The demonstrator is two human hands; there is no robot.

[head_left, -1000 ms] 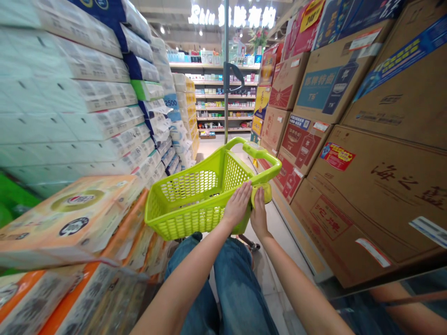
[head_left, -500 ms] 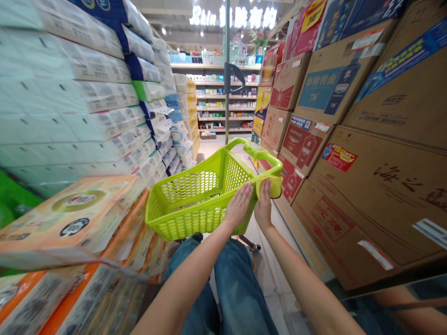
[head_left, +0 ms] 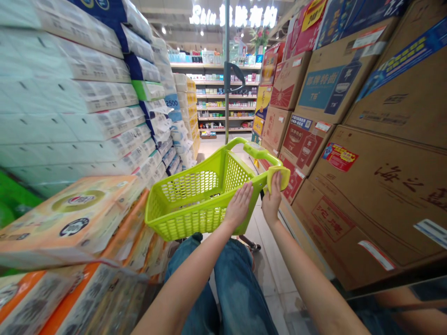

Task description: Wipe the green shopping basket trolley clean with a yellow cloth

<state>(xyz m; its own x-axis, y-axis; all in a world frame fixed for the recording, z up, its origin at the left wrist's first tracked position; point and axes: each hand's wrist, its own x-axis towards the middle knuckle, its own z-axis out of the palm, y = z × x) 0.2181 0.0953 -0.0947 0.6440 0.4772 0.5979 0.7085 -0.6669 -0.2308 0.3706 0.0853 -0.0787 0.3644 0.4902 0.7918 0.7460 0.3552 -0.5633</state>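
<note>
A lime-green plastic shopping basket [head_left: 195, 195] stands tilted in the aisle in front of my knees, and nothing shows inside it. My left hand [head_left: 239, 204] lies flat on its near right rim with the fingers stretched out. My right hand [head_left: 272, 197] is closed round the end grip of the basket's pull handle [head_left: 279, 176], which sticks out to the right of the rim. A second handle bar [head_left: 260, 151] arches over the basket's far end.
Stacked packs of tissue and paper rolls [head_left: 80, 116] wall the left side, with orange packs [head_left: 70, 218] low near me. Brown cartons [head_left: 366, 139] line the right. A grey pole [head_left: 226, 70] rises beyond the basket. The tiled aisle [head_left: 268, 274] runs ahead toward far shelves [head_left: 223, 97].
My right hand has drawn the handle grip up and to the right, away from the basket rim. My left hand has stayed flat on the rim.
</note>
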